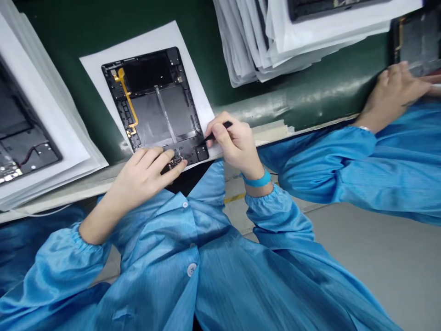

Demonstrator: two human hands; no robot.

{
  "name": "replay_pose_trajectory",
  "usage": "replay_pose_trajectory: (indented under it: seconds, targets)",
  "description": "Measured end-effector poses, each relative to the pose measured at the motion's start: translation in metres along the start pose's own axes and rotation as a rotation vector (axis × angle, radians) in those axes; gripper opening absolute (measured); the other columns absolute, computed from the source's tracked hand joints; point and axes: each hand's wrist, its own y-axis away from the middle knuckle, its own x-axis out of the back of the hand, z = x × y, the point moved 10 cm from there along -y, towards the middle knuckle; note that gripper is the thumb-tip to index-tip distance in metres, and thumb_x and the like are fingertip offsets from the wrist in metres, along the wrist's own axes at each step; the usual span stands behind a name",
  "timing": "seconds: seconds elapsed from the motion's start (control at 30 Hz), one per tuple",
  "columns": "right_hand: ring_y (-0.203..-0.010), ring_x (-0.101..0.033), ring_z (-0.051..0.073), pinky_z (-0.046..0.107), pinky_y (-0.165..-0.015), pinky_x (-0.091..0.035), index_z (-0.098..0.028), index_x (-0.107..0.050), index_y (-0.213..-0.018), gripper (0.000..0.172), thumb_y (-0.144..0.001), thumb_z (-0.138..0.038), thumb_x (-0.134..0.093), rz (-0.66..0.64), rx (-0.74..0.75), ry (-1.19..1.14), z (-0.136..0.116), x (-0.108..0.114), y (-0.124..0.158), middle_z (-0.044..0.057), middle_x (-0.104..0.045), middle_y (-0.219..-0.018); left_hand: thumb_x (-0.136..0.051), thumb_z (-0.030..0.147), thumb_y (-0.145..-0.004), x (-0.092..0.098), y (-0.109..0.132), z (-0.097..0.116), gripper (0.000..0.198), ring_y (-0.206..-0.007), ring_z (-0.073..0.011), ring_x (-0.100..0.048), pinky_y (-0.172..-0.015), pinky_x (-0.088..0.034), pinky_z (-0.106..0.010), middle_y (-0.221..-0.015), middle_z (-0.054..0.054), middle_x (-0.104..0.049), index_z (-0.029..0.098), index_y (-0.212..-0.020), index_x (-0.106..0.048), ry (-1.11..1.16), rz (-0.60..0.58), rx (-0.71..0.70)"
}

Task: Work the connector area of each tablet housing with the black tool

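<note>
The left hand is pressing flat fingers on a small circuit board in a black tablet case (nothing clenched there), while the right hand is grasping black tweezers.

Bench top: green anti-static mat. Lying on it: white paper sheet, center, under tablet rear housing; white-interleaved stacks at left and far.

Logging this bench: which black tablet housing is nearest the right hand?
The black tablet housing on the white sheet, under the left hand, with a yellow flex cable; others lie far left and by a co-worker's hand.
</note>
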Motion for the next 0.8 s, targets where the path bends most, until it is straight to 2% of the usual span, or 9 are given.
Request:
replay_pose_trajectory:
  seconds: [0.23, 0.33, 0.47, 0.67, 0.8]
  targets:
    - [-0.08, -0.068, 0.016, 0.034, -0.087, -0.059, -0.026, -0.071, -0.094, 0.058, -0.111, -0.079, -0.055, -0.111, 0.072, 0.058, -0.017, -0.015, -0.005, -0.002, -0.064, -0.084, -0.049, 0.009, -0.115, -0.003, -0.006, -0.001, 0.037, -0.107, -0.0308, -0.076, -0.082, -0.055, -0.043, -0.127, -0.015, -0.081, 0.024, -0.136, -0.076, 0.097, -0.03, -0.058]
    - [-0.083, -0.068, 0.019, 0.039, -0.095, -0.058, -0.026, -0.069, -0.089, 0.06, -0.11, -0.081, -0.056, -0.2, 0.121, 0.097, -0.025, -0.025, -0.006, -0.001, -0.063, -0.08, -0.049, 0.015, -0.117, -0.01, -0.006, -0.009, 0.037, -0.11, -0.0299, -0.077, -0.084, -0.056, -0.043, -0.129, -0.013, -0.082, 0.029, -0.135, -0.077, 0.209, -0.103, 0.012]
    - [-0.083, -0.066, 0.021, 0.046, -0.103, -0.055, -0.026, -0.067, -0.087, 0.058, -0.112, -0.077, -0.054, -0.298, 0.202, 0.145, -0.027, -0.037, -0.003, 0.0, -0.065, -0.08, -0.044, 0.025, -0.119, -0.023, -0.005, -0.02, 0.04, -0.113, -0.0313, -0.077, -0.087, -0.06, -0.047, -0.13, -0.014, -0.082, 0.029, -0.129, -0.082, 0.355, -0.217, 0.138]
    - [-0.087, -0.066, 0.022, 0.051, -0.107, -0.052, -0.027, -0.071, -0.09, 0.054, -0.112, -0.075, -0.058, -0.278, 0.192, 0.131, -0.018, -0.037, 0.0, 0.0, -0.068, -0.084, -0.039, 0.035, -0.12, -0.025, -0.006, -0.031, 0.046, -0.115, -0.034, -0.078, -0.095, -0.062, -0.055, -0.122, -0.015, -0.082, 0.028, -0.124, -0.083, 0.528, -0.214, 0.314]
    - [-0.089, -0.067, 0.022, 0.051, -0.108, -0.052, -0.027, -0.072, -0.091, 0.053, -0.112, -0.073, -0.058, -0.277, 0.189, 0.118, -0.018, -0.037, 0.001, 0.001, -0.067, -0.082, -0.039, 0.036, -0.118, -0.027, -0.008, -0.032, 0.046, -0.113, -0.0361, -0.078, -0.099, -0.061, -0.061, -0.121, -0.016, -0.081, 0.028, -0.125, -0.084, 0.591, -0.248, 0.335]
